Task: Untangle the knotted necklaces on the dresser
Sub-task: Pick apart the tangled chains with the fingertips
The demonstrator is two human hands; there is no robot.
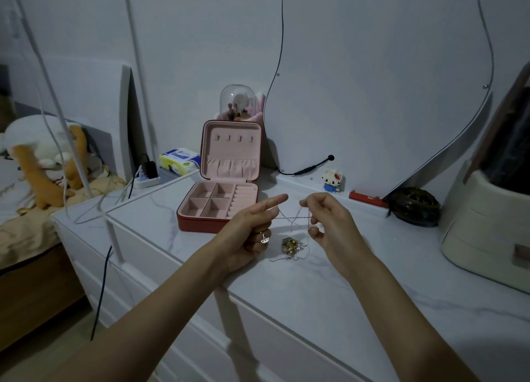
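Grip, left hand (pixel 252 227): the lower fingers were curled, apparently round a fine chain strand (pixel 289 217); the index finger was held straight, pointed toward the right hand. A ring was worn on one finger.
Grip, right hand (pixel 324 218): the strand was pinched between thumb and fingertips at the top; the remaining fingers were curled loosely below.
Strand axis: a thin line was stretched roughly level from grip to grip, with further strands crossed beneath it.
Task item: the knotted necklaces (pixel 290 245) were bunched as a gold-and-silver cluster on the dresser (pixel 372 281), below and between the two grips, slightly nearer the right hand.
Key relation: the knot hung down-line from both grips, so any separating pull was judged to act along the strands toward the cluster.
Container: a jewellery box (pixel 220 178) stood open beyond the left grip, lid upright.
Contents: no jewellery was seen in its compartments or ring rolls.
Risk, as judged: tightening of the knot under tension.
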